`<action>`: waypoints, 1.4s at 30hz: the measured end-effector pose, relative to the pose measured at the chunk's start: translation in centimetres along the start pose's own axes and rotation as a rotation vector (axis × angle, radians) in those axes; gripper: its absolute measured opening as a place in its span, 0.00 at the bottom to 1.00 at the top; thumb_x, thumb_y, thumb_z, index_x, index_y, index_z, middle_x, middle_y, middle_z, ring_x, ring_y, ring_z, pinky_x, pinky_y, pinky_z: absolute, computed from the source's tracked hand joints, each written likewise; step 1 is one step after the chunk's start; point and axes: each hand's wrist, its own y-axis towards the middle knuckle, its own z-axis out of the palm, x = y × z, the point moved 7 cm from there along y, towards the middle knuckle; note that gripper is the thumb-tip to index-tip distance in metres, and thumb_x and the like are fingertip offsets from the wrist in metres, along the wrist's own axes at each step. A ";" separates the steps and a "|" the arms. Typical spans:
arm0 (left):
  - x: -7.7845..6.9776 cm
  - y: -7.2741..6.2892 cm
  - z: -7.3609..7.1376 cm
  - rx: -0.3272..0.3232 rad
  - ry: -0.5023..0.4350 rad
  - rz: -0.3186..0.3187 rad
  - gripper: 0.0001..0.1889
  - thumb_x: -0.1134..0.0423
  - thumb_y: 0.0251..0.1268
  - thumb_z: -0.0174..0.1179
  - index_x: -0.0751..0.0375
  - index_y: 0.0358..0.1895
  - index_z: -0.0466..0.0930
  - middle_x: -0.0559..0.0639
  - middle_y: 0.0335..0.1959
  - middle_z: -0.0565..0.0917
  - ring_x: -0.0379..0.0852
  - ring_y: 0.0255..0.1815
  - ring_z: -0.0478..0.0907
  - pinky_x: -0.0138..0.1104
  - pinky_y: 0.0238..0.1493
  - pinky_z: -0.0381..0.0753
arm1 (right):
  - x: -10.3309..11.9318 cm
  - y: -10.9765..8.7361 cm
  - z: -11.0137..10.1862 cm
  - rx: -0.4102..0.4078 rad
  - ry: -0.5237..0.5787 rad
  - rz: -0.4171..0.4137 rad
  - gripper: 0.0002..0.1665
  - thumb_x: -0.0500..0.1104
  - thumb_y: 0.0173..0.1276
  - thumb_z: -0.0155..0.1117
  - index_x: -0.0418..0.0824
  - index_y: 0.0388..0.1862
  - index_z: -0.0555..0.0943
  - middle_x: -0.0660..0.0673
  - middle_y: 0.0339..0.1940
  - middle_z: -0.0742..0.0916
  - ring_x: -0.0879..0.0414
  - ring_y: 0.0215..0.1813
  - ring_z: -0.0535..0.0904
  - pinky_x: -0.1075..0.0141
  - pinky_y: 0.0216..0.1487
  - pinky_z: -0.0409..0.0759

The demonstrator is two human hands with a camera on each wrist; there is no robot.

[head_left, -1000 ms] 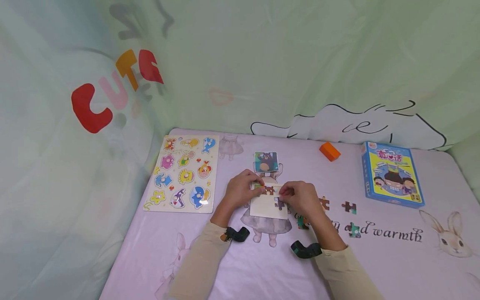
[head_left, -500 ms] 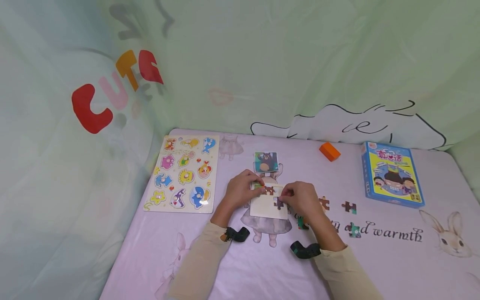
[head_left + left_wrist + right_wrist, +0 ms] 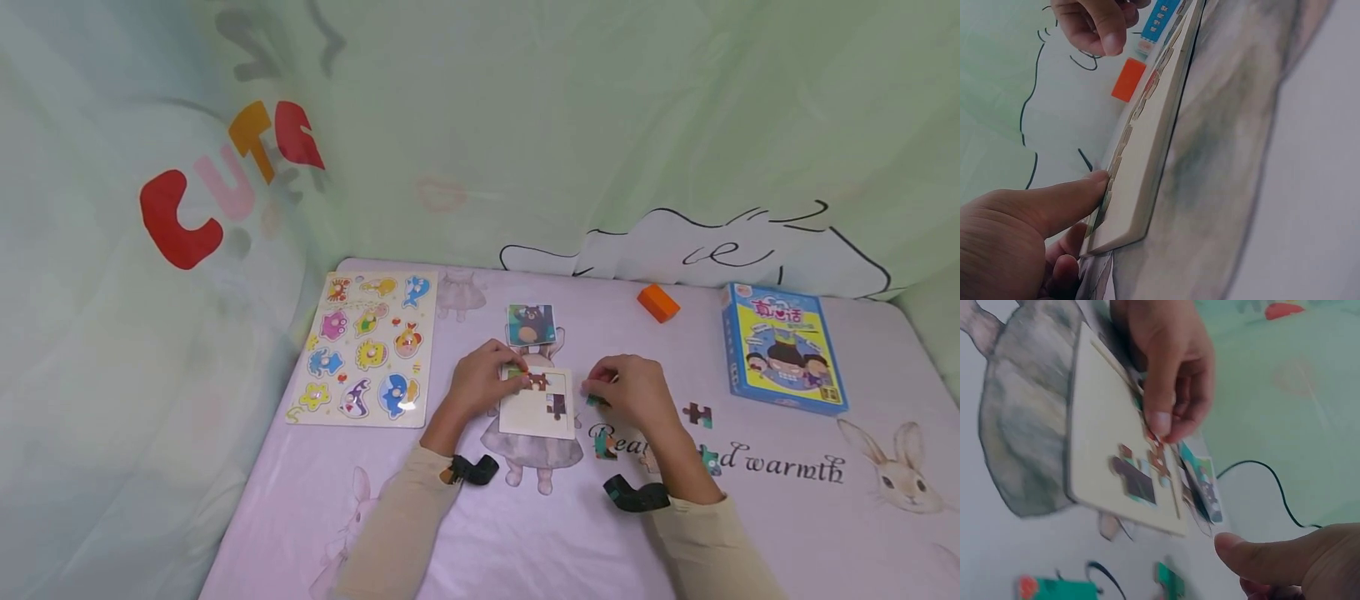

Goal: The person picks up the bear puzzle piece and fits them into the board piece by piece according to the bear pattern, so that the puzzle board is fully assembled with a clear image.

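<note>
In the head view my left hand (image 3: 482,382) grips the left edge of a small pale puzzle board (image 3: 528,417). The left wrist view shows its thumb (image 3: 1066,203) on top, fingers curled by the edge. Brown puzzle pieces (image 3: 536,382) sit in the board's top row, partly covered by that hand. A dark purple-brown piece (image 3: 556,407) lies at its right side. Right of the board, my right hand (image 3: 632,387) hovers with loosely bent fingers, nothing visible between them. Below it lies a green puzzle piece (image 3: 1171,581), apart from the thumb (image 3: 1232,547).
Loose puzzle pieces lie to the right, including a brown-green one (image 3: 698,414) and a green-orange one (image 3: 605,446). A bear picture card (image 3: 531,324) lies behind the board. Around these are a sea-animal peg board (image 3: 360,350), an orange block (image 3: 658,303) and a blue-yellow box (image 3: 786,348).
My right hand has left the board's right side and moved right, uncovering the purple-brown piece and a green piece on the table. The left hand stays on the board.
</note>
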 end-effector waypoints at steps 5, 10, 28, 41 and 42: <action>-0.1 0.0 -0.1 -0.007 -0.012 0.006 0.09 0.48 0.64 0.70 0.44 0.43 0.88 0.41 0.47 0.81 0.40 0.44 0.78 0.36 0.47 0.75 | -1.4 0.1 -1.0 0.038 0.007 0.039 0.11 0.48 0.68 0.72 0.42 0.40 0.88 0.44 0.33 0.84 0.47 0.42 0.75 0.63 0.36 0.72; -0.1 -0.1 -0.2 -0.009 -0.004 0.012 0.09 0.48 0.63 0.70 0.44 0.42 0.88 0.42 0.46 0.81 0.41 0.44 0.78 0.36 0.47 0.76 | -2.8 0.1 -0.5 0.126 0.013 0.090 0.14 0.50 0.67 0.72 0.43 0.46 0.87 0.43 0.36 0.82 0.46 0.45 0.74 0.61 0.38 0.72; -0.4 -0.2 -0.5 -0.029 -0.020 0.016 0.08 0.48 0.62 0.70 0.44 0.41 0.88 0.41 0.45 0.82 0.41 0.45 0.80 0.37 0.47 0.76 | -3.2 -0.1 1.1 0.135 0.011 0.072 0.16 0.43 0.61 0.77 0.41 0.47 0.86 0.43 0.36 0.85 0.47 0.42 0.76 0.58 0.44 0.75; -0.2 -0.2 -0.4 -0.022 -0.011 0.019 0.09 0.48 0.63 0.70 0.45 0.42 0.88 0.41 0.46 0.82 0.41 0.46 0.80 0.37 0.49 0.76 | -2.7 -0.1 1.1 0.137 -0.026 0.067 0.15 0.43 0.60 0.78 0.39 0.42 0.84 0.39 0.37 0.83 0.45 0.42 0.75 0.55 0.43 0.79; -0.2 -0.2 -0.4 -0.024 -0.012 0.020 0.09 0.48 0.63 0.70 0.44 0.42 0.88 0.41 0.46 0.82 0.41 0.46 0.80 0.38 0.49 0.77 | -2.6 -0.1 1.1 0.136 -0.023 0.066 0.15 0.42 0.60 0.78 0.39 0.42 0.83 0.40 0.36 0.83 0.45 0.42 0.75 0.56 0.43 0.79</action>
